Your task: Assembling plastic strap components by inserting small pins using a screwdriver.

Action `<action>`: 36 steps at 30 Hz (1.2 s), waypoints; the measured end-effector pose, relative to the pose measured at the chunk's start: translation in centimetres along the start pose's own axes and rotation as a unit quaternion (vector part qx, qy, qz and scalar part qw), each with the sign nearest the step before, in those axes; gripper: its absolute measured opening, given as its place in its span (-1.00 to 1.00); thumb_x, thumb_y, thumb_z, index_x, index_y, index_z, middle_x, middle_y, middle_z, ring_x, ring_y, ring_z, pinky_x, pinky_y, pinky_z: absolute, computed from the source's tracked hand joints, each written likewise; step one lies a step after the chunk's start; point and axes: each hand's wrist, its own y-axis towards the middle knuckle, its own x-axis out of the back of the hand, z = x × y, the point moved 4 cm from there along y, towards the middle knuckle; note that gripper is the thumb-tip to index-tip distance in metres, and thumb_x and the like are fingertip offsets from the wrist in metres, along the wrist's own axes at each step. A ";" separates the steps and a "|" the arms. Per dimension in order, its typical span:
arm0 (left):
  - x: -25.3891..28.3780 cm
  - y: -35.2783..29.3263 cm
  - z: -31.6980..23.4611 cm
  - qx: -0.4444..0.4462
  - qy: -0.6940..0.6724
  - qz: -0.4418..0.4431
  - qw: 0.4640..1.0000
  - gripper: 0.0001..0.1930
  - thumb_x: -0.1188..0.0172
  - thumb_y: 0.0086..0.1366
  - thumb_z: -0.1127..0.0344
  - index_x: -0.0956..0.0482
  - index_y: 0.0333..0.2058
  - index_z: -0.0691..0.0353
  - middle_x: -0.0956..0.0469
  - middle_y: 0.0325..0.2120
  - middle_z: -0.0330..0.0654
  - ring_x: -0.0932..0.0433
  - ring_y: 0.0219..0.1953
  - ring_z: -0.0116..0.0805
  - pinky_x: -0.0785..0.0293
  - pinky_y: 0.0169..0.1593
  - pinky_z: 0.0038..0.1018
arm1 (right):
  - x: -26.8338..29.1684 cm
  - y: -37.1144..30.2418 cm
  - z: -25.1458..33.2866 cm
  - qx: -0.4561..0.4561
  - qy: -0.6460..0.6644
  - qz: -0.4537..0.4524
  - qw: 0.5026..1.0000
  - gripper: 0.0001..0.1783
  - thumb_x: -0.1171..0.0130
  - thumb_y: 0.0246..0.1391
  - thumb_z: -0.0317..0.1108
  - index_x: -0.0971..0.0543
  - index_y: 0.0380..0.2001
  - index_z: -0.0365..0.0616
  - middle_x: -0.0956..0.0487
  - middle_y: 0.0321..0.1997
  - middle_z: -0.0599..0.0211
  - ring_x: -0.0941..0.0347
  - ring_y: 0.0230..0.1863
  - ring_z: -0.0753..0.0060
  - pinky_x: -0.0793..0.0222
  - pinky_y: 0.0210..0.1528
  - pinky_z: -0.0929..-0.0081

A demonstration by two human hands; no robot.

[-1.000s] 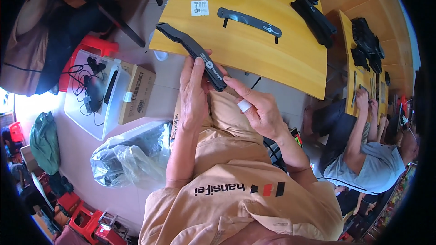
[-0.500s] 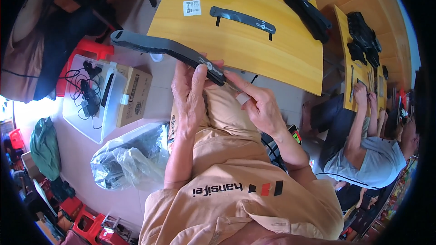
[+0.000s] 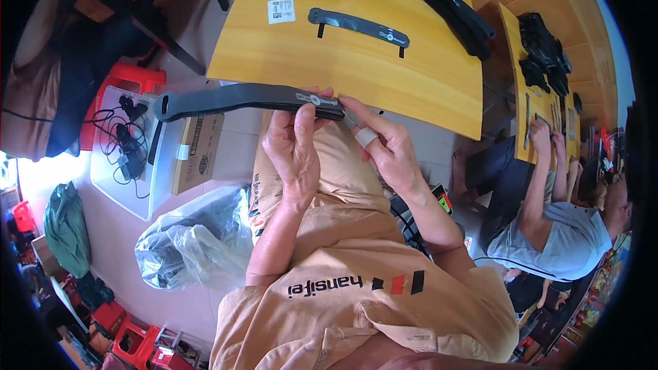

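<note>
A stack of long dark grey straps (image 3: 233, 98), with a slotted rounded end and pale printing, lies across in front of me at the near table edge. My left hand (image 3: 293, 157) is closed round its right part, thumb on the near side and fingers behind. At the stack's right tip, the fingers of my right hand (image 3: 392, 154) are bent and closed against the end, one finger wrapped in a pale bandage. Part of that grip is hidden. Beyond the hands, a single similar strap (image 3: 358, 26) with two short black tabs lies on the yellow table (image 3: 267, 55).
A white label (image 3: 281, 11) and black strap bundles (image 3: 458, 22) lie on the table. On my left stand a clear bin (image 3: 156, 185) with cables, a cardboard box (image 3: 199, 154) and a plastic bag (image 3: 195, 240). A co-worker (image 3: 555, 233) works at another table on the right.
The strap stack has swung from a slant to nearly level, its left end lowered. Both hands have turned with it and stay at its right end. The view has shifted slightly.
</note>
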 end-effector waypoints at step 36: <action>1.2 0.8 1.0 0.142 0.170 0.088 0.971 -0.82 -0.19 0.11 0.35 -0.52 -0.39 0.39 -0.53 -0.60 -0.20 -0.48 -0.55 -0.55 -0.40 -0.48 -0.66 | -0.5 -0.2 -0.2 0.219 -0.272 -0.067 0.935 -0.38 0.13 -0.18 -0.63 -0.38 0.04 0.02 -0.51 -0.49 0.12 -0.48 -0.51 0.38 -0.28 -0.49 0.51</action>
